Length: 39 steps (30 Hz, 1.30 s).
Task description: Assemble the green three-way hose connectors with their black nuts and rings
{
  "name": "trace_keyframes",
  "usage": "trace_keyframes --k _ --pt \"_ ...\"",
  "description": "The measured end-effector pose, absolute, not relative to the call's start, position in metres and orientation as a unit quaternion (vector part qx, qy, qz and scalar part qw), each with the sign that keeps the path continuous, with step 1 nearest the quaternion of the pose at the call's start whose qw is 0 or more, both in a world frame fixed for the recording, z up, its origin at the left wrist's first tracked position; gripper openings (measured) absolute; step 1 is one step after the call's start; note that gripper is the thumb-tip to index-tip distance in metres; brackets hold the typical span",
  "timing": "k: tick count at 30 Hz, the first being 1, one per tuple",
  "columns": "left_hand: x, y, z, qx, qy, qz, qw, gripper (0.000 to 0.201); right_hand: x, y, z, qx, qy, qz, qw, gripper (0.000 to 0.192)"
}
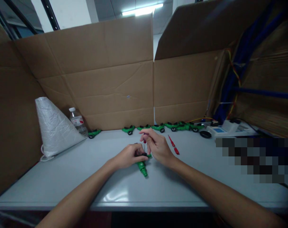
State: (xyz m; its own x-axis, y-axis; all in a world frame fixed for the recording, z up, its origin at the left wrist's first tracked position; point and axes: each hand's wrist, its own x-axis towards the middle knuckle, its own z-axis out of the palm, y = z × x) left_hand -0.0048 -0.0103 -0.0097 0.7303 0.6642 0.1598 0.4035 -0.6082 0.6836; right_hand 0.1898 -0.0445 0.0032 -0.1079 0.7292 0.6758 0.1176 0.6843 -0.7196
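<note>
My left hand (131,155) is closed around a green toy vehicle (142,168) with dark parts, steadying it on the table. Part of the toy is hidden under my fingers. In my right hand (158,147) is a small screwdriver with a dark red handle (145,139), pinched between the fingers and held upright. Its thin shaft points down at the toy, beside my left thumb; the tip's exact contact is too small to make out. A red pen-like tool (174,145) lies on the table just right of my right hand.
Several green toy vehicles (158,127) line the back of the white table (82,177) against a cardboard wall (106,85). A silvery bag (56,129) and a water bottle (77,122) stand at the left. A power strip (236,128) and black ring (205,134) lie at the right.
</note>
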Motion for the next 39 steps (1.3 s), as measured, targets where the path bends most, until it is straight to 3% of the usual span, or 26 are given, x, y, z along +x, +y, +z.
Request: trace_keyframes --k 11,39 --pt "-0.004 -0.014 -0.006 0.867 0.312 0.200 0.333 0.042 0.190 -0.037 0.003 -0.230 -0.659 0.410 0.587 0.033" --pt "-0.002 -0.012 -0.008 0.873 0.290 0.202 0.336 0.035 0.182 -0.046 0.011 -0.279 -0.694 0.330 0.576 0.028"
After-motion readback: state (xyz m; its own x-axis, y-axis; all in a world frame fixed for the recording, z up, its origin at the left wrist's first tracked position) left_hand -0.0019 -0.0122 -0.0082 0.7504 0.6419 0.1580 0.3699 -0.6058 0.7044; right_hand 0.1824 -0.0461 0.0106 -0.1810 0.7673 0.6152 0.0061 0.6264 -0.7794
